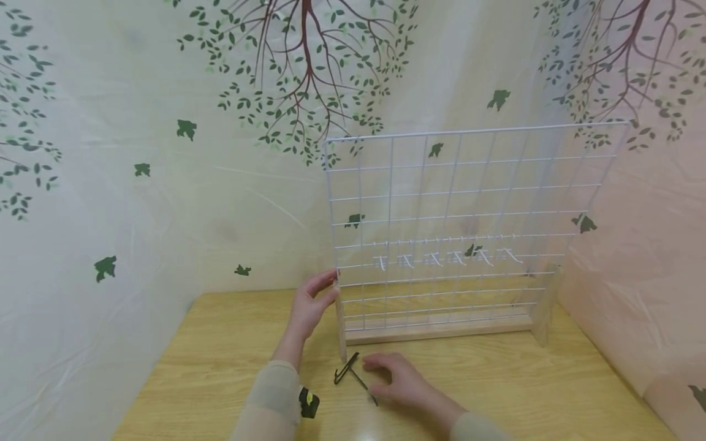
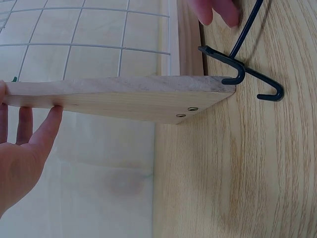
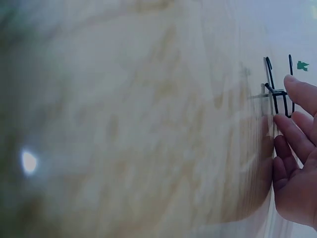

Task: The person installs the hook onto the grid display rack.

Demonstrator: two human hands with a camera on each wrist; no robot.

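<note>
My left hand (image 1: 309, 304) pinches the left wooden upright (image 2: 119, 94) of a white wire grid rack (image 1: 390, 211), near the upright's top. The rack stands upright on the table. My right hand (image 1: 405, 383) hovers low over the tabletop, thumb and fingers spread and loosely bent. Beside its fingertips a black wire stand (image 2: 238, 63) with hooked ends rests on the wood by the foot of the upright. In the right wrist view, the thumb and fingers lie around one side of the black wire stand (image 3: 281, 92); whether they touch it is unclear.
Several white hooks (image 1: 432, 260) hang in a row on the grid. A wooden crossbar (image 1: 441, 331) joins the uprights along the bottom. The wood-grain table (image 1: 220, 367) meets a backdrop cloth (image 1: 165, 233) printed with leaves. A black strap piece (image 1: 309, 403) shows by the left sleeve.
</note>
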